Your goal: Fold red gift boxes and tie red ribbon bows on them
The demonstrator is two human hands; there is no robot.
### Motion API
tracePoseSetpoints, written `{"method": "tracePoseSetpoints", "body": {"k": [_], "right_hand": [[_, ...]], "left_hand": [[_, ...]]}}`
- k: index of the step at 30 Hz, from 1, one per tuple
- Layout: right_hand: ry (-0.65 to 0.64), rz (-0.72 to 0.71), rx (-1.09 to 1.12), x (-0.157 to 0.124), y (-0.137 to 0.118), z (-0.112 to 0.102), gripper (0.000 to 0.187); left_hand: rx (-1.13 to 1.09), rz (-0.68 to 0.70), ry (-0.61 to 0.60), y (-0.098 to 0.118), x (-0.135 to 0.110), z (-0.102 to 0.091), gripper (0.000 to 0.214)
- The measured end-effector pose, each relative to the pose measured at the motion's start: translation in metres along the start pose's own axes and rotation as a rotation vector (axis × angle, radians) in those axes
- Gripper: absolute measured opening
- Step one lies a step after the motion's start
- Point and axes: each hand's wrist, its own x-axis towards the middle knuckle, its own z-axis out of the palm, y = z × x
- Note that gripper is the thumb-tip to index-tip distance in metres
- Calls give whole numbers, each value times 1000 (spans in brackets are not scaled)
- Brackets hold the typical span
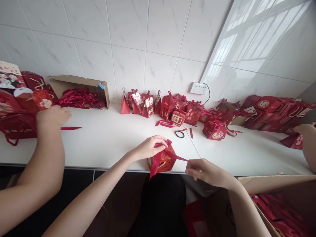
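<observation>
A small red gift box (pixel 163 162) stands at the front edge of the white counter (pixel 111 141). My left hand (pixel 149 148) is closed, pinching the red ribbon (pixel 174 155) on top of the box. To the right of the box, my right hand (pixel 206 171) is closed on the ribbon's free end and holds it taut. A second ribbon tail hangs down the box's left side.
Several finished red gift boxes (pixel 172 108) line the wall. A black ring (pixel 179 134) lies behind my box. A cardboard box of ribbons (pixel 81 95) lies at the back left. One co-worker's hand (pixel 53 117) rests on the left, another's (pixel 306 135) on the right. An open carton (pixel 278 204) sits at the lower right.
</observation>
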Motion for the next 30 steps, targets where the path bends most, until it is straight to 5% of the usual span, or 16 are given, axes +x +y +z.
{"method": "tracePoseSetpoints", "body": {"k": [6,11,16,19,21,23,26,30], "right_hand": [[204,-17,189,19,-2,15,58],[285,-19,184,30,-4,37,50],[7,-96,262,14,-4,32,45],[-245,-63,233,3,4,9,48],[-139,-30,258,6,11,-7,56],[175,3,295,21,14,-16,60],[454,49,272,57,7,-12,58],[420,43,222,93,-11,8,54]], "left_hand": [[-12,16,3,0,0,0,21],[-9,3,-1,0,-2,0,21],[-39,23,-12,1,0,-1,20],[-121,18,145,0,-4,-1,25],[-159,-82,374,-2,-10,-1,30],[-146,-242,530,-6,-18,-1,25],[-88,-442,478,-7,-26,1,36],[-84,-523,336,-2,-29,2,48]]}}
